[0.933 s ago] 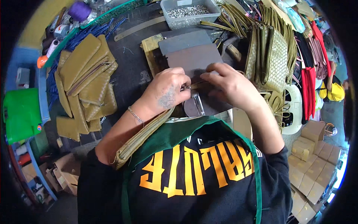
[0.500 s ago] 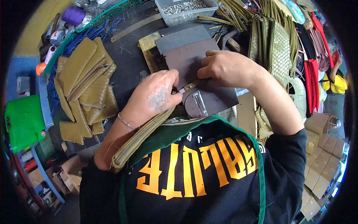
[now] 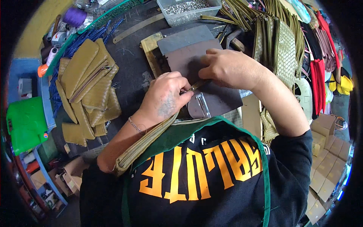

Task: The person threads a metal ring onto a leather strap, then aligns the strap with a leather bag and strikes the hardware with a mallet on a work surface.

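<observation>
My left hand (image 3: 166, 92) is closed in a pinch at the end of an olive zipper (image 3: 145, 144), whose long doubled strip hangs back along my left forearm. A small brass-coloured zipper slider seems to sit at those fingertips, partly covered. My right hand (image 3: 228, 69) is closed on the zipper's other visible end, just to the right, with its fingertips mostly hidden. Both hands work over a dark brown board (image 3: 186, 60). Beside them, a metal wire fitting with two parallel bars (image 3: 203, 105) is fixed to the board's near part.
Olive woven pouches (image 3: 85, 89) lie piled at left. A clear tub (image 3: 189, 11) of small metal pieces stands at the far side, near a curved metal ruler (image 3: 136, 28). Olive zipper strips and woven panels (image 3: 283, 53) hang at right. Cardboard (image 3: 329, 159) is stacked lower right.
My left hand has shifted right, closing most of the gap to my right hand. The stretch of zipper showing between them is shorter. My right hand has barely moved.
</observation>
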Demonstrator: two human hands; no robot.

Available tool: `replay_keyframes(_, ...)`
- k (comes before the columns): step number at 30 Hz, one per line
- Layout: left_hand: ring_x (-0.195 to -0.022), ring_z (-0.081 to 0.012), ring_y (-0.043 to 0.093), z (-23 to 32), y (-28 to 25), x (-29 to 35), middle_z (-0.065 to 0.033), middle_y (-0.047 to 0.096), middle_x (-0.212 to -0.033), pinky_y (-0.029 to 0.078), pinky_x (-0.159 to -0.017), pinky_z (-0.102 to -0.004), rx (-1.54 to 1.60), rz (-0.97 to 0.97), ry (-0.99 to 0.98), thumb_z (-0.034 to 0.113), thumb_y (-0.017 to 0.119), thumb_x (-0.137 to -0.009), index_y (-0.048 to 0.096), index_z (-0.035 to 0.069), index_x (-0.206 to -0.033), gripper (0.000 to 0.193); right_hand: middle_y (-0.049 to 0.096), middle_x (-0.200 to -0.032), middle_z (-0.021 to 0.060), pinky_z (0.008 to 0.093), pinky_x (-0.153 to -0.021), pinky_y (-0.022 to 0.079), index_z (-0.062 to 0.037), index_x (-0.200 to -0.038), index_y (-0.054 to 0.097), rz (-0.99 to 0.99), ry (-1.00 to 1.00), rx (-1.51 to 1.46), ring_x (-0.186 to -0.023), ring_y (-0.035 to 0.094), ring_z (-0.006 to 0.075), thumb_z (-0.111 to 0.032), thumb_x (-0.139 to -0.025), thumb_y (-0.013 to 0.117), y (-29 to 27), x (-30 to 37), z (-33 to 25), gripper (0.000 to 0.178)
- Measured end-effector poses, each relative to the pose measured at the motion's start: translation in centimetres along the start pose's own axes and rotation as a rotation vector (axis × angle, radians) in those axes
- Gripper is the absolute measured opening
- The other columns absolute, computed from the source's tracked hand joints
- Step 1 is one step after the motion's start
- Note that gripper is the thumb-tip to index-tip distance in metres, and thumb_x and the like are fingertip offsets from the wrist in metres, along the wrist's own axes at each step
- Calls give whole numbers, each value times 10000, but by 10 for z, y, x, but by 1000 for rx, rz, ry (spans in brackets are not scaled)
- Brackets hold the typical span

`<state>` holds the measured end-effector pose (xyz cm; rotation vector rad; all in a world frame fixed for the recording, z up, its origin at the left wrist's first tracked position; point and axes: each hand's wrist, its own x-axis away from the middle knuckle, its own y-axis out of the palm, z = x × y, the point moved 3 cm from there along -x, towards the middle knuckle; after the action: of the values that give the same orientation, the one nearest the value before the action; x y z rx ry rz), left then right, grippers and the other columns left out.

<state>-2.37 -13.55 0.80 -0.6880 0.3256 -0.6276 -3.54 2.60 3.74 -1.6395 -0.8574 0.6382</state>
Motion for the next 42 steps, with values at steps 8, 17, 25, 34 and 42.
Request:
replay_keyframes(8,-645,-254,581,0,1,2,-122,567,-684,465,-607,-326,-26,21,-23,73,639,-634,614,-19,-698,115,522,-896,62,245,-714,423,-3,-1041,528,502,130,-860,-819,511,140,-37,-741,608,-1,8,-8,312)
replay_keyframes(17,-744,-305,580,0,2,1,-137,571,-734,461,-693,-368,113,14,-97,83,633,-622,614,-2,-725,134,560,-866,110,316,-700,467,-34,-1000,552,730,202,-684,-804,572,261,-12,-721,612,22,15,-33,286)
replay_keyframes(25,-723,-310,569,1,1,1,-138,558,-736,461,-684,-372,19,11,-47,81,662,-616,614,-1,-733,150,557,-865,102,346,-690,470,-50,-1023,541,714,83,-514,-778,563,285,25,-631,616,22,12,-41,405)
replay_keyframes(34,-725,-311,570,5,-6,-4,-153,549,-744,457,-673,-370,119,-83,-91,57,649,-611,599,-14,-766,177,556,-807,93,344,-654,472,-74,-1022,562,677,51,-436,-747,563,275,-8,-629,621,21,8,-41,402)
replay_keyframes(42,-710,-313,571,7,-9,-1,-169,552,-713,458,-674,-359,11,-104,-78,47,615,-598,605,-22,-757,174,575,-784,76,342,-646,474,-85,-1012,579,684,70,-441,-728,579,265,-48,-634,649,18,13,-37,386)
